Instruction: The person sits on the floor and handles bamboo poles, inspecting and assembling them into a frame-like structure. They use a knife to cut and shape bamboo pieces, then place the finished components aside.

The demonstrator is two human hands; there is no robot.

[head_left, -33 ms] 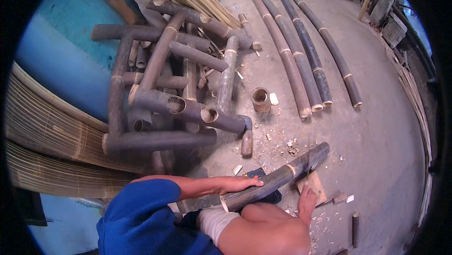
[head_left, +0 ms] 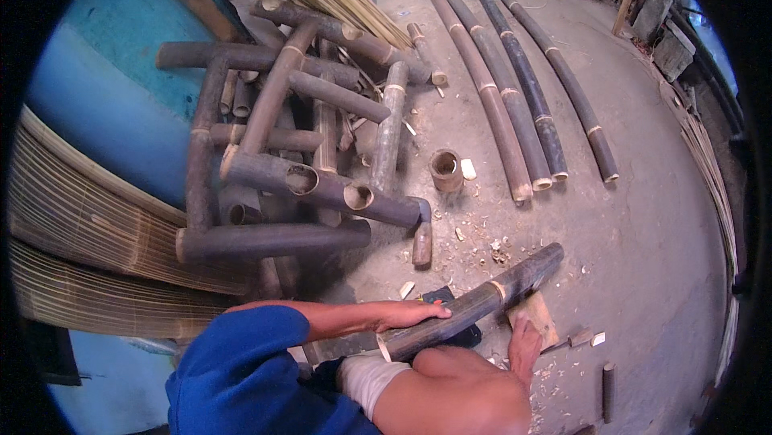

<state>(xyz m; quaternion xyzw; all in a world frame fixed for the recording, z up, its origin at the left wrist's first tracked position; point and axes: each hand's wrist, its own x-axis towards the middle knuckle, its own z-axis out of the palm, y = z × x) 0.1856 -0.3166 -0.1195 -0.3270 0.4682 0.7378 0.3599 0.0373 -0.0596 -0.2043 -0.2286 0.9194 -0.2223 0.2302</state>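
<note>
A dark bamboo tube (head_left: 470, 309) slants across my lap, its near end by my bent knee and its far end up to the right. My left hand (head_left: 412, 314) presses on its near part, fingers laid along the top. My right hand (head_left: 525, 344) is closed, low on the tube's right side. It seems to grip a saw, whose thin blade (head_left: 536, 281) shows almost edge-on against the tube's far part; the handle is hidden. A tan wooden piece (head_left: 537, 316) lies beside the right hand, under the tube.
Notched bamboo frame parts (head_left: 322, 190) stand at the left. Several long bamboo poles (head_left: 527, 105) lie on the floor ahead. A short bamboo cup (head_left: 446, 171) and shavings (head_left: 498, 252) are nearer. A wooden-handled tool (head_left: 579, 338) and a short dark stick (head_left: 608, 392) lie at right.
The thin blade line that rose above the tube in the earlier frame hardly shows now. My right hand has shifted very slightly; my left hand and the tube stay put.
</note>
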